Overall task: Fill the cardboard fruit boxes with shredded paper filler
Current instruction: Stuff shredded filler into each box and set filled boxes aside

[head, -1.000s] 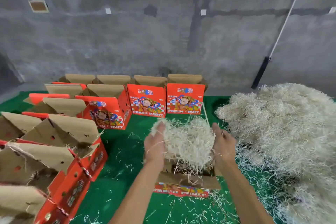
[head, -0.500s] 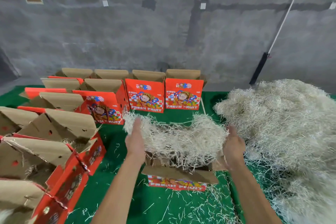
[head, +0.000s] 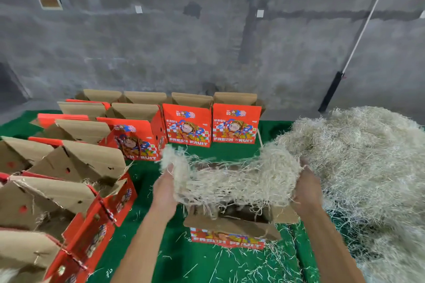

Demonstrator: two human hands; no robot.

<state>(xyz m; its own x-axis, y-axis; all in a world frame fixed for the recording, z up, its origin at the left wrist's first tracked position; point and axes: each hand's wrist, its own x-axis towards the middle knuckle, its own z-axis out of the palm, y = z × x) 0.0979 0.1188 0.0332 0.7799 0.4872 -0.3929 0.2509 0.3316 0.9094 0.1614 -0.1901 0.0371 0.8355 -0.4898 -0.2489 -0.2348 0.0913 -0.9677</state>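
A wad of pale shredded paper (head: pixel 232 179) is stretched between my two hands, just above an open red fruit box (head: pixel 227 236) on the green cloth. My left hand (head: pixel 164 187) grips the wad's left end and my right hand (head: pixel 307 187) grips its right end. Strands hang from the wad down into the box, whose inside is mostly hidden by the paper. Its brown flaps stand open towards me.
A large heap of shredded paper (head: pixel 358 163) fills the right side. Several open red boxes (head: pixel 188 126) stand in rows at the back and along the left (head: pixel 69 202). A grey wall and a leaning pole (head: pixel 331 92) lie behind. Loose strands litter the green cloth (head: pixel 161 248).
My hands have pulled apart, spreading the compact wad into a wide sheet over the box. The left hand moved left, the right hand right.
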